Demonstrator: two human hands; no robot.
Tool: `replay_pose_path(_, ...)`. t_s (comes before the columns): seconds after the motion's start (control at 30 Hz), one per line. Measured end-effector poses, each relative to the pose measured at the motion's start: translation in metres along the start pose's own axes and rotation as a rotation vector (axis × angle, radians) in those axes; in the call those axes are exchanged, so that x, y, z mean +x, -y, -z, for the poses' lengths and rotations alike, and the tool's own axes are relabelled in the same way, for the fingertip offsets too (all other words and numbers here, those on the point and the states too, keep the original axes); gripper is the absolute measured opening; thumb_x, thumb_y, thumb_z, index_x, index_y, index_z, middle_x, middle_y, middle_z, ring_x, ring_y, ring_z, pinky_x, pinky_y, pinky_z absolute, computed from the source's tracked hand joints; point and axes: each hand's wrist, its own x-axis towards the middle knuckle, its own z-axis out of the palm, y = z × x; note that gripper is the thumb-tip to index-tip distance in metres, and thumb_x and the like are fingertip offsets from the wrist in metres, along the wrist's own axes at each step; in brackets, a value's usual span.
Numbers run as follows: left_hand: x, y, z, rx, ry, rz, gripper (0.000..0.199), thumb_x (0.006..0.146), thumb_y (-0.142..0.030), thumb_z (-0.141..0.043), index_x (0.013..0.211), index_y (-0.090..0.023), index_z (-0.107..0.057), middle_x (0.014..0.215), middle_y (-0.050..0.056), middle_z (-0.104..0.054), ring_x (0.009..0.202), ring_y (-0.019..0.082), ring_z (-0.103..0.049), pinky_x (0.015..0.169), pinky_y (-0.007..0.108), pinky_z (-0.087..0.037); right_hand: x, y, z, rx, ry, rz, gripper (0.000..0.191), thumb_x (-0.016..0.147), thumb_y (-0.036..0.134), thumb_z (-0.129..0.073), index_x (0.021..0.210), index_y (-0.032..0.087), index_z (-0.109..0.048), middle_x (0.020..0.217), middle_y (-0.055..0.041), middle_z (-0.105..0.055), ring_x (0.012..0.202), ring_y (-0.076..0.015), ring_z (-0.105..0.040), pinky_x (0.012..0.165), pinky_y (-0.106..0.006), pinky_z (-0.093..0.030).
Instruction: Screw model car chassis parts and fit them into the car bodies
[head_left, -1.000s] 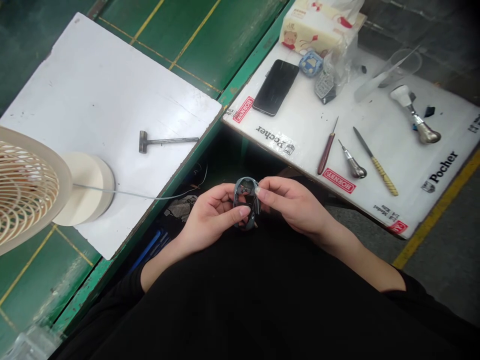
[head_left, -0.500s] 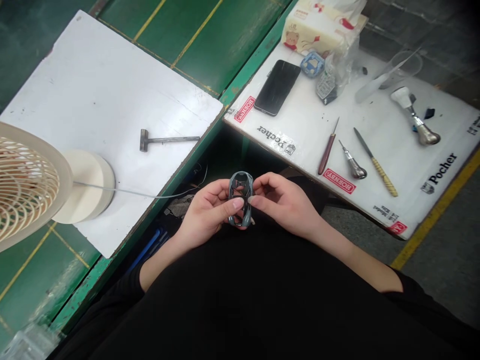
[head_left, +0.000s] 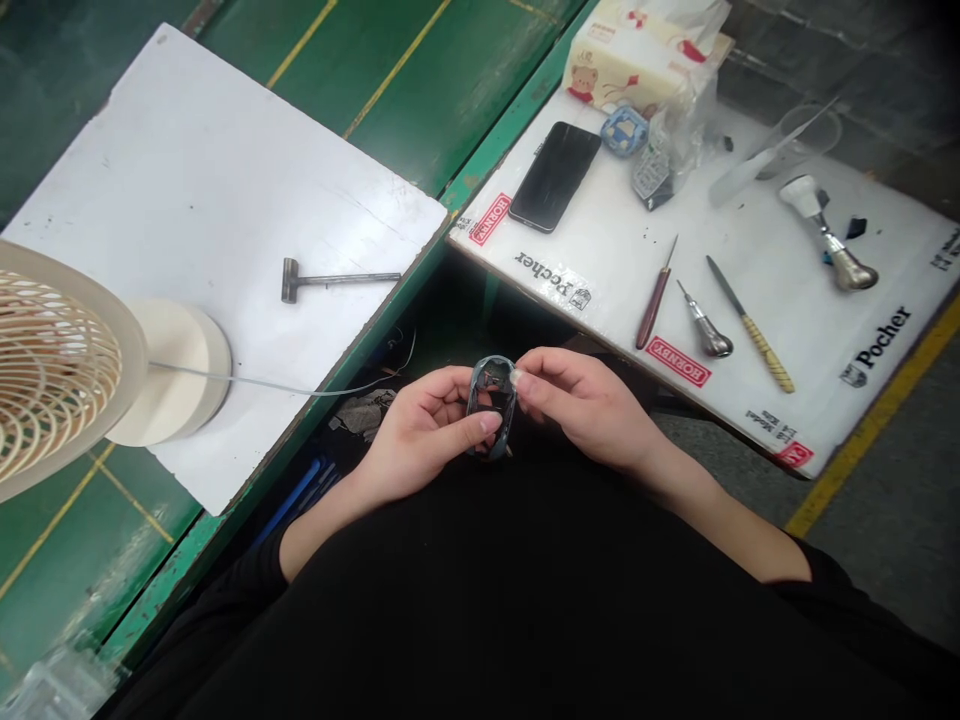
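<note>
Left hand: the left hand (head_left: 424,435) is closed around the near side of the shell, thumb laid across it, fingers tucked behind, and it's gripping firmly!
Right hand: the right hand (head_left: 585,405) comes in from the other side, gripping the shell's far edge between thumb and fingers.
Held piece: a small dark grey model car body shell (head_left: 493,420) sits between the 2 hands, up in the air over the person's black-clothed lap, with its window openings showing.
Right mat: a white Pocher cutting mat (head_left: 885,390) lies on the tabletop (head_left: 517,110), just ahead of the right hand.
Tools on mat: here's the line-up, a brown-handled awl (head_left: 655,308), a metal-handled scriber (head_left: 706,335), and a hobby knife with a yellow grip (head_left: 759,350), all lying side by side.
Further up: a black smartphone (head_left: 556,177) lies face up, near a tissue pack (head_left: 637,65) and a clear plastic bag (head_left: 671,150).
Left board: a white board (head_left: 225,200) carries a small metal hammer (head_left: 330,280), and a cream desk fan (head_left: 60,365) stands at its edge, with the fan's cord (head_left: 285,388) running across the board.
</note>
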Motion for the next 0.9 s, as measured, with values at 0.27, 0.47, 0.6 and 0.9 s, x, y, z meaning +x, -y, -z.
replay_pose_path(0.27, -0.002, -0.002, 0.000, -0.029, 0.049, 0.008, 0.034, 0.092, -0.020, -0.105, 0.122, -0.018, -0.087, 0.104, 0.004, -0.084, 0.083, 0.015, -0.082, 0.075, 0.024, -0.071, 0.000, -0.004, 0.000, 0.216, 0.094, -0.116, 0.052, 0.094, 0.066, -0.099, 0.085, 0.020, -0.075, 0.075, 0.0002, -0.065, 0.067, -0.0139, -0.055, 0.060, -0.028, -0.044)
replay_pose_path(0.47, 0.000, -0.002, 0.003, -0.056, 0.071, 0.026, 0.034, 0.092, -0.019, -0.105, 0.121, -0.018, -0.087, 0.104, 0.004, -0.085, 0.081, 0.014, -0.082, 0.073, 0.023, -0.071, 0.000, -0.004, -0.002, 0.258, 0.127, -0.132, 0.055, 0.098, 0.069, -0.094, 0.085, 0.019, -0.076, 0.078, -0.0011, -0.065, 0.067, -0.0135, -0.055, 0.057, -0.027, -0.042)
replay_pose_path(0.6, 0.002, 0.001, 0.004, -0.083, 0.057, 0.021, 0.032, 0.094, -0.019, -0.103, 0.122, -0.018, -0.087, 0.104, 0.003, -0.085, 0.079, 0.014, -0.083, 0.072, 0.022, -0.072, -0.001, -0.005, -0.001, 0.174, 0.067, -0.038, 0.046, 0.102, 0.065, -0.093, 0.098, 0.021, -0.080, 0.083, 0.0008, -0.068, 0.067, -0.0121, -0.056, 0.060, -0.027, -0.046)
replay_pose_path(0.9, 0.003, 0.000, 0.003, -0.167, 0.037, 0.134, 0.039, 0.094, -0.032, -0.103, 0.124, -0.018, -0.082, 0.093, 0.003, -0.083, 0.068, 0.018, -0.081, 0.062, 0.030, -0.074, 0.001, -0.011, 0.000, -0.138, -0.069, 0.110, 0.053, 0.087, 0.064, -0.106, 0.119, 0.029, -0.084, 0.113, -0.0052, -0.081, 0.089, -0.0228, -0.071, 0.078, -0.039, -0.058)
